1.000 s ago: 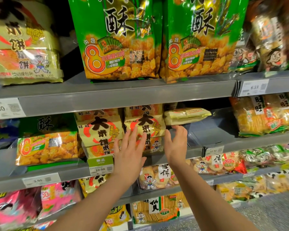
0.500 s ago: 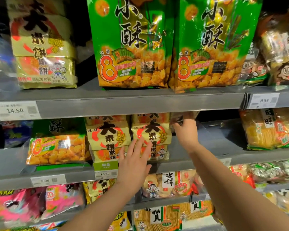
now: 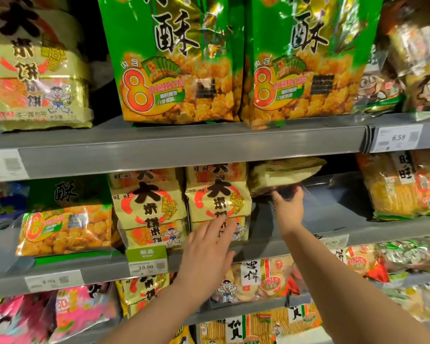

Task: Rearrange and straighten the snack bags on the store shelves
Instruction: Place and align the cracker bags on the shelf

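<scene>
Left hand (image 3: 206,249), fingers spread on upright yellow bag (image 3: 216,192); right hand (image 3: 287,207), fingers pinching tilted pale bag (image 3: 283,173)

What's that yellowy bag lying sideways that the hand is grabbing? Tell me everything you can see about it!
The pale yellow bag is a shiny, crinkly, plastic-looking snack pack. It lies on its side rather than standing, with its right end tilted a little upward. It sits just under the upper shelf, to the right of the upright bags. Its underside looks dark. The right hand grips its near lower edge from below. Any print on it is too blurred to read.
</scene>
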